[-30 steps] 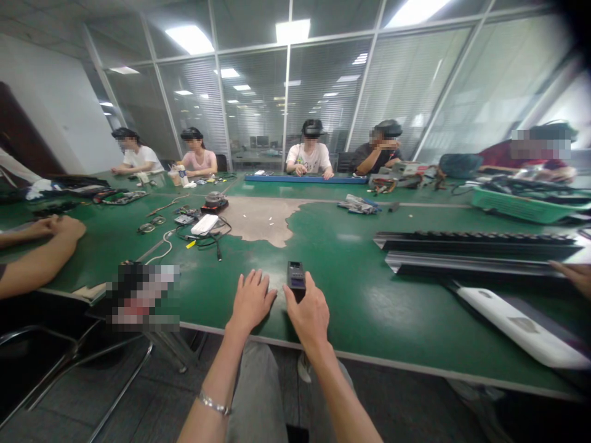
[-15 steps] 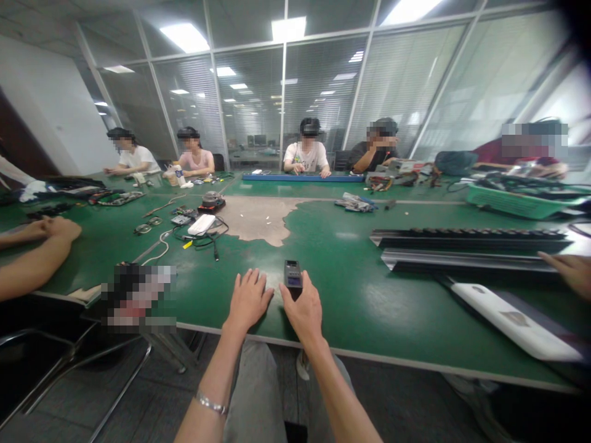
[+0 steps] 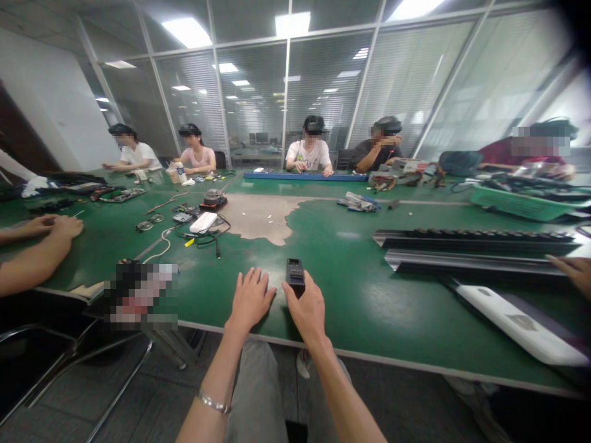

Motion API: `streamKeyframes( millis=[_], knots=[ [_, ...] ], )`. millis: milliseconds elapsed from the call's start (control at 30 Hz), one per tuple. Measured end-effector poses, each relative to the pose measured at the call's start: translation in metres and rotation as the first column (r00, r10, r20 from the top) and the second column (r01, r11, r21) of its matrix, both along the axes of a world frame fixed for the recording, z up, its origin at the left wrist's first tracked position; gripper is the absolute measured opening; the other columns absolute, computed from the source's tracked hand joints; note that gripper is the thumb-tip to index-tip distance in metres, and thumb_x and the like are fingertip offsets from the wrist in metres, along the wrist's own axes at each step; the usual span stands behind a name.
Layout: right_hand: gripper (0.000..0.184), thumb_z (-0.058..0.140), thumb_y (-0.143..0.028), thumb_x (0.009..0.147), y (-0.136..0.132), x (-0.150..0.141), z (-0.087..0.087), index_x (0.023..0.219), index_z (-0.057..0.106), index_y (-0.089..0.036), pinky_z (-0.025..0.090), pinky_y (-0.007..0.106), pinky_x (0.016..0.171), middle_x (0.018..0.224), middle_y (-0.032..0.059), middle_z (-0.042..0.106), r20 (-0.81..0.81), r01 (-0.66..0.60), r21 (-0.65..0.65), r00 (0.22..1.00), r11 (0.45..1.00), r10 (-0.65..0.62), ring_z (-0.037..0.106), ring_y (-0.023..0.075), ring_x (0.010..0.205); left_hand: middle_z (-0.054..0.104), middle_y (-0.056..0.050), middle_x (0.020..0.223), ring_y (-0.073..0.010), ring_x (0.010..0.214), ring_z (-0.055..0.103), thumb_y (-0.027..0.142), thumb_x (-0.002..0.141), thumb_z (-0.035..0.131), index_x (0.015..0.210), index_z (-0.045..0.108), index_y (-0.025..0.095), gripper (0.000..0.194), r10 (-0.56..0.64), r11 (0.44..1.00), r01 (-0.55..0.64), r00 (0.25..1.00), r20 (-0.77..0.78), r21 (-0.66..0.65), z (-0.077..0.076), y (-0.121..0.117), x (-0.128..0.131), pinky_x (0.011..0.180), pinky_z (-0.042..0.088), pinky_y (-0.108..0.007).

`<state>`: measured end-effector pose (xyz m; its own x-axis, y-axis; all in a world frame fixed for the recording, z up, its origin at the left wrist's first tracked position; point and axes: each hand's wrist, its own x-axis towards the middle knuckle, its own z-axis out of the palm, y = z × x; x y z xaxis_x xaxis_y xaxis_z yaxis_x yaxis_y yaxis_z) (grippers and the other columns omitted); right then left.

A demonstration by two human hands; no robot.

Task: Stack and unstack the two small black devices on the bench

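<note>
My left hand (image 3: 250, 299) lies flat on the green tabletop (image 3: 351, 301) near its front edge, fingers stretched out and nothing in it. Just to its right, my right hand (image 3: 306, 306) grips a small black box-shaped device (image 3: 294, 271) between thumb and fingers. The device has a dark window and a row of small buttons or ports on its upper face; its exact kind I cannot make out. Its near end is partly hidden by the hand.
A white power bank (image 3: 204, 222) with cables lies ahead to the left. Two long dark metal rails (image 3: 471, 263) and a white elongated device (image 3: 517, 323) are on the right. A green basket (image 3: 512, 205) stands farther back. Several people sit around the table; a co-worker's hands (image 3: 64, 227) are at left.
The view shifts slightly. My left hand stays flat, and my right hand keeps hold of the black device, which appears tilted a little differently.
</note>
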<state>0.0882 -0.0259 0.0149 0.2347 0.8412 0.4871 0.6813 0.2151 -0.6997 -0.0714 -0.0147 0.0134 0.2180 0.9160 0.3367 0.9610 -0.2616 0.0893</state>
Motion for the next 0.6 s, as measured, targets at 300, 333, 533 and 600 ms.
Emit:
streamKeyframes(
  millis=[300,333,533,600],
  knots=[
    [0.066,0.055,-0.054,0.084,0.001,0.001,0.033,0.134,0.051,-0.011,0.042,0.042,0.101,0.129,0.0178,0.059,-0.082,0.031,0.021,0.996,0.999,-0.029,0.055,0.0289,0.118,0.047,-0.011,0.146,-0.0302,0.139,0.035,0.049,0.098,0.038,0.135,0.051,0.023,0.048,0.012,1.0,-0.012,1.0,0.007,-0.012,0.002,-0.002,0.001,0.114,0.024,-0.056],
    [0.067,0.054,-0.055,0.085,0.001,0.003,0.036,0.135,0.05,-0.012,0.041,0.043,0.102,0.13,0.0174,0.059,-0.087,0.034,0.036,0.996,0.999,-0.03,0.055,0.029,0.119,0.047,-0.011,0.147,-0.0301,0.139,0.035,0.049,0.098,0.038,0.136,0.051,0.023,0.048,0.013,1.0,-0.012,1.0,0.008,-0.01,0.002,-0.002,0.001,0.114,0.024,-0.056],
    [0.067,0.054,-0.054,0.086,0.002,0.029,0.035,0.137,0.048,-0.012,0.04,0.042,0.104,0.133,0.0173,0.057,-0.07,0.098,0.079,0.993,0.992,-0.093,0.053,0.0282,0.122,0.047,-0.01,0.146,-0.0305,0.138,0.036,0.048,0.098,0.038,0.135,0.052,0.025,0.046,0.02,1.0,-0.02,1.0,0.005,-0.009,0.003,-0.003,0.002,0.114,0.021,-0.059],
    [0.067,0.054,-0.053,0.085,0.002,0.043,0.028,0.137,0.048,-0.011,0.041,0.041,0.103,0.131,0.0173,0.058,-0.058,0.122,0.06,0.991,0.991,-0.119,0.054,0.0284,0.121,0.048,-0.01,0.146,-0.0303,0.138,0.036,0.049,0.098,0.037,0.135,0.052,0.025,0.047,0.018,1.0,-0.018,1.0,0.002,-0.007,0.003,-0.003,0.002,0.114,0.021,-0.059]
  ],
)
